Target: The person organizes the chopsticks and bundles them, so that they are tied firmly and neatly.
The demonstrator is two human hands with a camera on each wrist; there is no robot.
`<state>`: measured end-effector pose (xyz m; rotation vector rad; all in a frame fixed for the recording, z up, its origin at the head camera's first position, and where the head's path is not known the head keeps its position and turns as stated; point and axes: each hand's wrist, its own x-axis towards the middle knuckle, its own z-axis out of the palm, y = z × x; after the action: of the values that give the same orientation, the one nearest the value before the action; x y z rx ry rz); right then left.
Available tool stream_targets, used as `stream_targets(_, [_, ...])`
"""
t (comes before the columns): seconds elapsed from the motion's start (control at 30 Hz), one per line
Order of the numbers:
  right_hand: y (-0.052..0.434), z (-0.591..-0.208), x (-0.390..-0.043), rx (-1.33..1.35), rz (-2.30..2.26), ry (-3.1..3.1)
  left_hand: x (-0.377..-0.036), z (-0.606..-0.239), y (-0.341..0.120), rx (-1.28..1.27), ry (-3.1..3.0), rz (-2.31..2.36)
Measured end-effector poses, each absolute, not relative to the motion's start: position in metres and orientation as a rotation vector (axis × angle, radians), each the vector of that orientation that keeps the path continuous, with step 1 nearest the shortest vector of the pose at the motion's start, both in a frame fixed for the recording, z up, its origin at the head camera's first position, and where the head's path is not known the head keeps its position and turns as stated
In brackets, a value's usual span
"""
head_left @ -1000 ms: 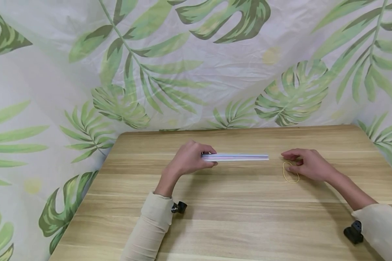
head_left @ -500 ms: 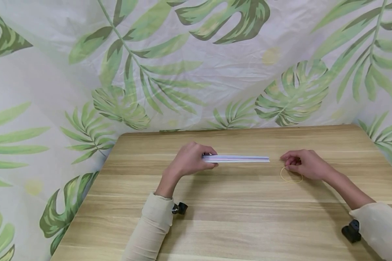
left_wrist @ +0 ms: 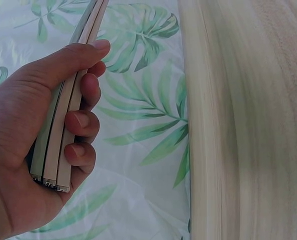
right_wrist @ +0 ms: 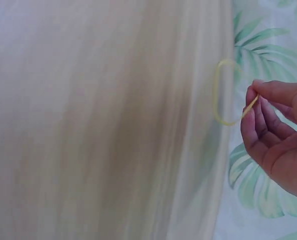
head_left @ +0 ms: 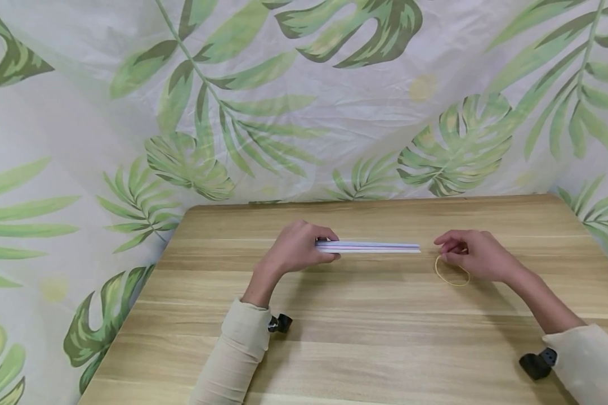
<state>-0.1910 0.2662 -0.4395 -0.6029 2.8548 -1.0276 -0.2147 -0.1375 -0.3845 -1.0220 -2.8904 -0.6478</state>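
Near the far side of the table, my left hand grips a bundle of three long, slim, pale strips by one end. In the left wrist view the fingers curl round the stacked strips, whose near ends look toothed; what they are I cannot tell. The free ends point toward my right hand, with a gap between. Between thumb and fingertips, that hand pinches a thin yellow rubber band. The band hangs as a loose loop, and the right wrist view shows this loop beyond the fingertips.
A wood-grain table lies under both hands. Behind it and along its sides hangs a pale cloth with green leaf prints. Small black wrist cameras sit by the left cuff and right cuff.
The rubber band's loop has swung and turned below the right fingertips, now wider than a second ago. The right wrist has rolled slightly. My left hand and the strips stay nearly still.
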Motion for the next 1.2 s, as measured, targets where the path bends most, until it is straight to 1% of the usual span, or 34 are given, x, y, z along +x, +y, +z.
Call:
stream_targets(0.3, [0.246, -0.418, -0.182, -0.48, -1.187, 2.85, -0.215, -0.388, -0.134, -1.041, -2.884, -0.634])
stream_targets(0.77, [0.211, -0.392, -0.172, -0.432, -1.438, 2.797, -0.215, -0.392, -0.132, -1.025, -2.887, -0.613])
stream_targets(1.2, [0.197, -0.392, -0.158, -0.462, -1.662, 2.65, -0.216, -0.391, -0.134, -0.949, -2.866, -0.642])
